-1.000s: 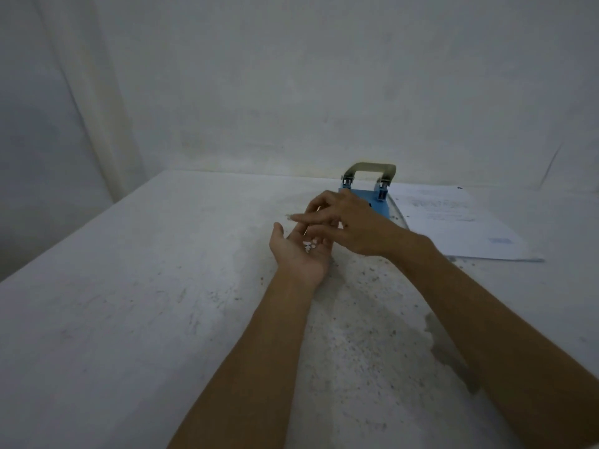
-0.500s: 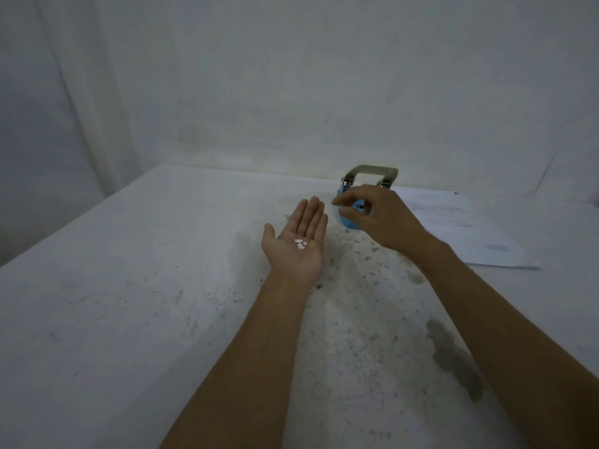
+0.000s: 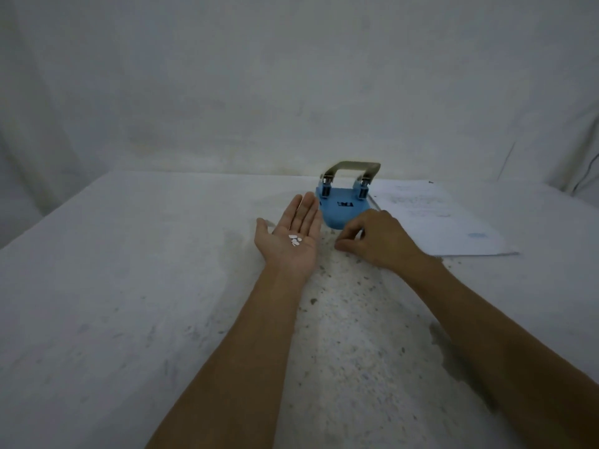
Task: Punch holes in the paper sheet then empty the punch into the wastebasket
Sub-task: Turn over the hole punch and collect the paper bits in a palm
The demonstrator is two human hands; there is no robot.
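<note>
— While the hole punch (image 3: 344, 205) is taken as the landmark, where are the two hands seen?

— Both are seen on the near side of it, over the white table (image 3: 129, 303). The left hand (image 3: 290, 239) is held flat with the palm up and the fingers stretched, just beside the near left corner of the punch. A few small white paper discs (image 3: 295, 239) are carried loose on the palm; nothing is gripped by it.

— And the right hand?

— The right hand (image 3: 377, 241) is placed palm down, near the front edge of the punch but apart from it. Its thumb and forefinger are brought close together at the table surface. Whether something is pinched between them cannot be told.

— Where is the paper sheet?

— The paper sheet (image 3: 437, 218) is laid flat on the table, to the right of the punch, and its left edge is touching the punch or is under it. It is not touched by either hand. The punch itself is standing on its blue base with the grey lever raised.
</note>
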